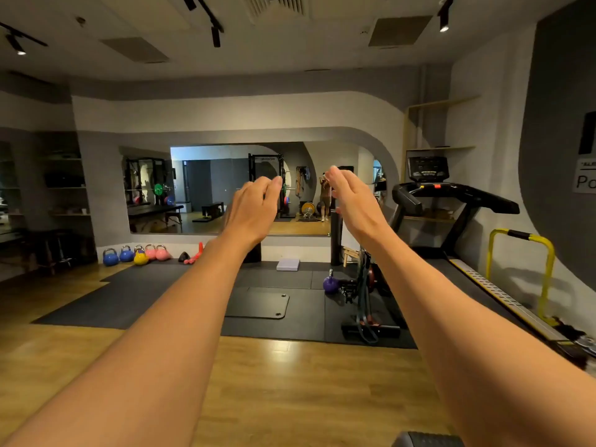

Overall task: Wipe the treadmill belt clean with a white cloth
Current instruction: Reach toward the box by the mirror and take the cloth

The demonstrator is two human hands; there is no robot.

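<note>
Hands raised ahead: left hand and right hand both empty, fingers loosely curled. Treadmill belt lies well right of the right hand. No white cloth visible; wiping cannot start without it.

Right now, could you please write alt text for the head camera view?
Two bare arms stretch forward, left hand and right hand empty, with no cloth in sight. A black treadmill stands at the right wall. Coloured kettlebells line the floor under a wall mirror.
</note>
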